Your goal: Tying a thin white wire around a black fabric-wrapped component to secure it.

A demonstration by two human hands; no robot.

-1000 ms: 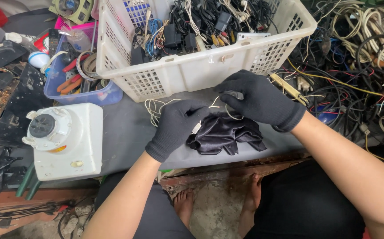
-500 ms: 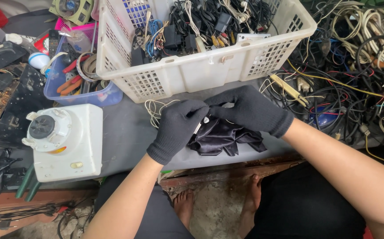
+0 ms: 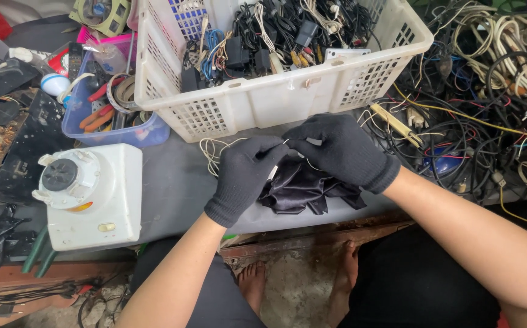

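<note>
While a thin white wire (image 3: 215, 150) trails across the grey surface (image 3: 172, 188), both black-gloved hands are seen drawn together over a crumpled piece of black satin cloth (image 3: 306, 191). The left hand (image 3: 245, 173) is pinched shut on the wire, its fingertips meeting those of the right hand (image 3: 339, 152), which is likewise closed on the same strand just above the cloth. Compared with a second ago, when the hands were held slightly apart with a loop of wire visible between them, the gap has been closed and the fingertips are now touching; the cloth is left where it lay, near the front edge of the surface. The loose end of the wire is coiled to the left of the left hand, just in front of a white plastic basket (image 3: 275, 103) packed with black cables and adapters. A white plastic appliance (image 3: 93, 197) with a round dial is set further left, well apart from the hands, and a blue tub (image 3: 115, 130) of hand tools is placed behind it. A dense tangle of cables (image 3: 482, 91) is spread over the right side of the surface, beside the right forearm. Bare feet are visible below the edge.
</note>
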